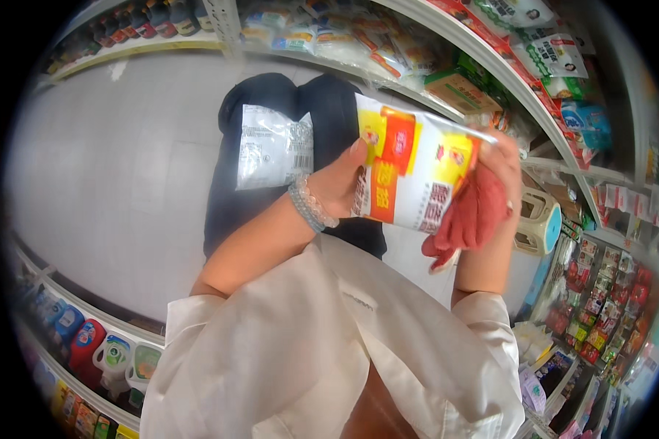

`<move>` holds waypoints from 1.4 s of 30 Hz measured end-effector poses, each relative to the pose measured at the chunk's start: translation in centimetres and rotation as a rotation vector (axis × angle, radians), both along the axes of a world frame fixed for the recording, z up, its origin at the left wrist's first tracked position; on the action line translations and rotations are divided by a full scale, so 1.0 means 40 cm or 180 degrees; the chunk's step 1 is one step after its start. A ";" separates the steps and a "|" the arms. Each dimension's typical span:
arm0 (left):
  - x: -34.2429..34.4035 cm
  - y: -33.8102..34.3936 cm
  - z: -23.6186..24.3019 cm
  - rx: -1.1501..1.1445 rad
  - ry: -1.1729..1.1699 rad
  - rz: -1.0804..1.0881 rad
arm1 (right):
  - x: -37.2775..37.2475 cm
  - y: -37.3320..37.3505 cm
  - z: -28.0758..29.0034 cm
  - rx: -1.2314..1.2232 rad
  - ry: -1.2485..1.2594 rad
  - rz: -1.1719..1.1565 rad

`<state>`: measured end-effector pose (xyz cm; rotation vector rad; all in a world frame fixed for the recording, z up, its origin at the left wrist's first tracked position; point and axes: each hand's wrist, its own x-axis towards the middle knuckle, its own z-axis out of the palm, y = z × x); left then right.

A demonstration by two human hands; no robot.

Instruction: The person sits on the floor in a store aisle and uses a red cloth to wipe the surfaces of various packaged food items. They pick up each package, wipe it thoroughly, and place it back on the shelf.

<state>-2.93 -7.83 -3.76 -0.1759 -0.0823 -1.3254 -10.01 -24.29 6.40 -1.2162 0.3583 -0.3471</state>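
A white plastic packet (410, 175) with yellow and red print is held up in front of my right thigh. My left hand (340, 179), with beaded bands at the wrist, grips its left edge, thumb on the front. At the packet's upper right edge my right hand (507, 157) is closed, its fingertips partly out of sight. A crumpled red cloth (476, 212) hangs from that same hand, over the packet's lower right corner. On my left thigh rests a silvery white packet (271, 150), its barcode side up.
A low shelf (311, 55) ahead holds many bagged goods and a green-brown carton (465, 91). Dark bottles (157, 18) line the far left shelf. Detergent bottles (113, 358) stand at lower left. A beige plastic stool (538, 223) is at right, near racks of small packets (608, 300).
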 end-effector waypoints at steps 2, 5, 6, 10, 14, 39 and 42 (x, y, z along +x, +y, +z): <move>-0.020 0.020 0.010 0.0507 -0.0034 -0.0107 | -0.006 -0.010 -0.025 0.0267 0.0396 0.0018; -0.031 0.043 0.034 0.1439 -0.0408 -0.0047 | -0.035 -0.069 -0.096 0.0196 0.0239 0.0229; -0.025 0.046 0.027 0.1476 -0.0274 0.0013 | -0.041 -0.083 -0.084 -0.0227 0.0188 -0.0214; -0.002 0.057 0.019 0.1626 -0.0563 0.0393 | -0.072 -0.040 0.002 -0.0397 -0.0285 -0.1936; -0.005 0.049 0.014 0.1664 -0.0623 0.0454 | -0.089 0.117 -0.041 -0.1218 -0.0986 -0.1694; -0.007 0.075 0.066 0.2038 -0.1079 0.0703 | 0.073 0.108 -0.094 -0.3586 -0.0256 -0.0613; 0.006 0.072 0.017 0.1579 -0.0407 0.0556 | 0.029 0.163 -0.115 -0.4504 -0.0570 -0.0886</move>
